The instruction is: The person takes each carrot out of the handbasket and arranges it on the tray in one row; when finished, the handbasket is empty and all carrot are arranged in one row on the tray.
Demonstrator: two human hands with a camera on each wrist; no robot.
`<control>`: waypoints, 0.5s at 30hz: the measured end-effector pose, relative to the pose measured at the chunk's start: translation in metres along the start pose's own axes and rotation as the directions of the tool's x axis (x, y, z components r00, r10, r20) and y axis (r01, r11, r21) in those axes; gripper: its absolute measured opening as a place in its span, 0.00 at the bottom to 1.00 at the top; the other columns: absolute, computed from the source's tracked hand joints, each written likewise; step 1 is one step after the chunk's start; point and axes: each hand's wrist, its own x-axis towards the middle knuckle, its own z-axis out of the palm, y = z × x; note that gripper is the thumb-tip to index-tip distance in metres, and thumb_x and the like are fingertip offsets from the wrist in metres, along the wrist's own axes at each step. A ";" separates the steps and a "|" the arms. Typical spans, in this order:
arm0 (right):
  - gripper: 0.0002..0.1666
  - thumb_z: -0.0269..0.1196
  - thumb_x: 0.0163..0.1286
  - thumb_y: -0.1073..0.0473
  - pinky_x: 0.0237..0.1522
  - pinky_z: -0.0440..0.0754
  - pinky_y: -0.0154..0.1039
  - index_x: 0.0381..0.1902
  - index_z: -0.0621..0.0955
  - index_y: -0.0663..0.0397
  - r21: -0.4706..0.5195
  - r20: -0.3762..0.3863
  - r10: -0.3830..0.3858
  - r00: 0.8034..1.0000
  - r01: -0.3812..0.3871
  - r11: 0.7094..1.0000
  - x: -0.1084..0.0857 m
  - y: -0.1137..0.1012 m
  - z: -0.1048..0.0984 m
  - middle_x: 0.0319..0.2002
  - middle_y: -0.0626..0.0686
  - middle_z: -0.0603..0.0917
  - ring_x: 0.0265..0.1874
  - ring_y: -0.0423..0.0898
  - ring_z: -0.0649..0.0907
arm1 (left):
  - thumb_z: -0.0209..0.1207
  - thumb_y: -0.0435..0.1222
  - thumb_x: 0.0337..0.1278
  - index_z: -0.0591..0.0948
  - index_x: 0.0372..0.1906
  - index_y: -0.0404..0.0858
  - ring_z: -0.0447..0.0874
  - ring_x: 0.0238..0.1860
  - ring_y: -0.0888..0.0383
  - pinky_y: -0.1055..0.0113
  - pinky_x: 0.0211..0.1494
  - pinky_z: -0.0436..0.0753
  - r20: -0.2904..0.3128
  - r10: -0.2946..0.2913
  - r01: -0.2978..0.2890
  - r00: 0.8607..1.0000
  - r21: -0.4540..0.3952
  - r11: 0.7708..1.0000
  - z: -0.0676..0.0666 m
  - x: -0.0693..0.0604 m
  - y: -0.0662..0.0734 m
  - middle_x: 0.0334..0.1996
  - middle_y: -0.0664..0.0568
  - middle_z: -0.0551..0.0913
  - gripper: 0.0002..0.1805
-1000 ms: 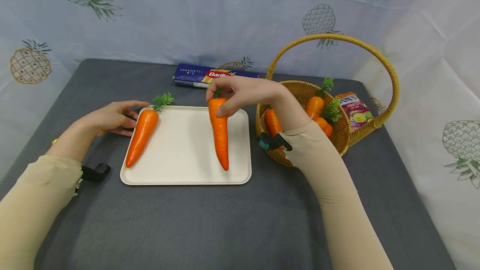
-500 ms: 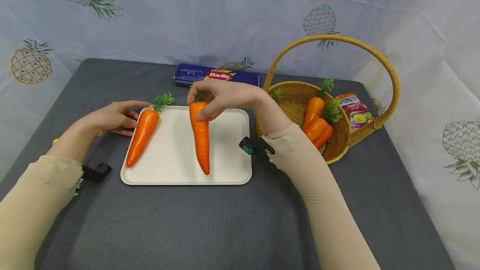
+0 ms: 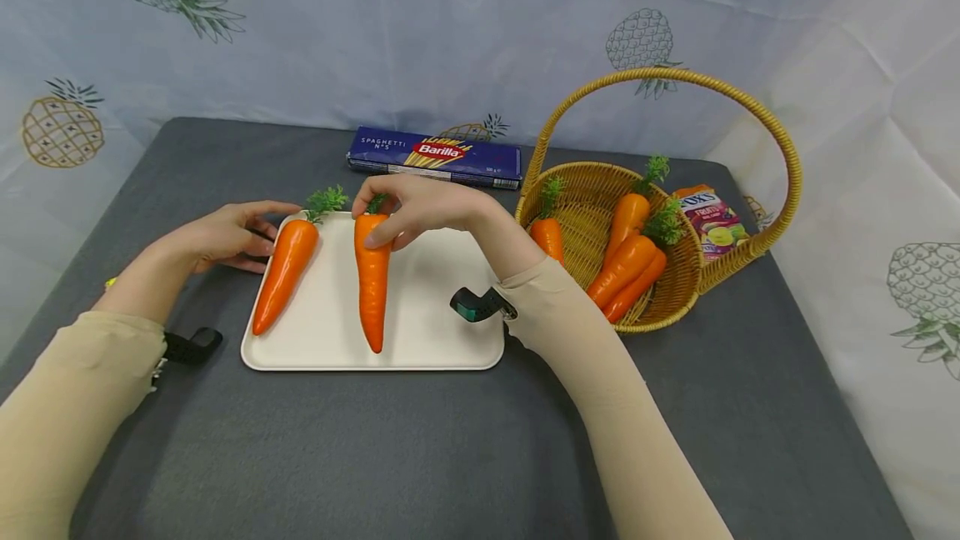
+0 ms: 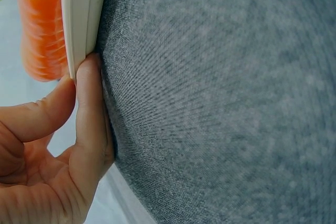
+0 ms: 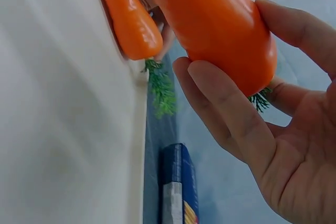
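My right hand (image 3: 420,211) grips an orange carrot (image 3: 372,282) by its thick leafy end, tip pointing down, over the cream tray (image 3: 442,307). The right wrist view has thumb and fingers of the hand (image 5: 299,140) around the held carrot (image 5: 215,19). Another carrot (image 3: 286,273) lies slanted along the tray's left side, its green top over the back rim. At that left edge is my left hand (image 3: 225,236); in the left wrist view the hand (image 4: 63,140) pinches the tray's rim (image 4: 84,19) between thumb and fingers.
To the right of the tray stands a wicker basket (image 3: 581,182) with a tall handle, holding several carrots (image 3: 622,269). A blue spaghetti box (image 3: 435,157) lies behind the tray. A candy bag (image 3: 711,219) sits behind the basket's right side, near a patterned cloth backdrop.
My right hand has carried its carrot leftward across the tray, nearer the lying carrot. The spaghetti box and basket contents show more fully. My left hand has stayed in place.
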 end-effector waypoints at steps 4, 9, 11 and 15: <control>0.23 0.68 0.64 0.59 0.51 0.88 0.42 0.55 0.74 0.51 -0.022 -0.006 0.005 1.000 -0.005 1.000 0.010 0.002 0.007 0.44 0.55 0.81 0.43 0.46 0.83 | 0.50 0.26 0.67 0.49 0.80 0.43 0.77 0.41 0.57 0.64 0.44 0.89 0.000 -0.005 0.005 1.000 -0.006 1.000 0.000 0.001 0.000 0.47 0.44 0.68 0.40; 0.22 0.68 0.64 0.59 0.47 0.88 0.38 0.55 0.74 0.51 0.000 -0.029 0.011 1.000 -0.011 1.000 0.020 0.004 0.015 0.44 0.54 0.81 0.42 0.45 0.83 | 0.51 0.26 0.67 0.50 0.80 0.43 0.79 0.41 0.58 0.64 0.45 0.89 -0.001 0.001 -0.001 1.000 -0.011 1.000 0.000 0.002 -0.001 0.47 0.46 0.70 0.40; 0.23 0.68 0.64 0.58 0.46 0.88 0.36 0.55 0.74 0.51 0.015 -0.036 0.019 0.999 -0.018 1.000 0.024 0.005 0.017 0.44 0.53 0.81 0.41 0.45 0.83 | 0.51 0.26 0.67 0.50 0.80 0.43 0.79 0.41 0.58 0.64 0.45 0.89 -0.001 0.001 -0.001 1.000 -0.014 1.000 0.000 0.002 -0.002 0.46 0.46 0.70 0.40; 0.24 0.68 0.64 0.58 0.43 0.86 0.34 0.56 0.74 0.50 0.023 -0.055 0.033 0.998 -0.032 0.999 0.032 0.007 0.022 0.44 0.52 0.79 0.40 0.44 0.82 | 0.51 0.26 0.66 0.50 0.80 0.43 0.79 0.41 0.58 0.64 0.44 0.89 -0.001 -0.005 0.005 1.000 -0.019 1.000 0.000 0.002 -0.003 0.46 0.46 0.70 0.41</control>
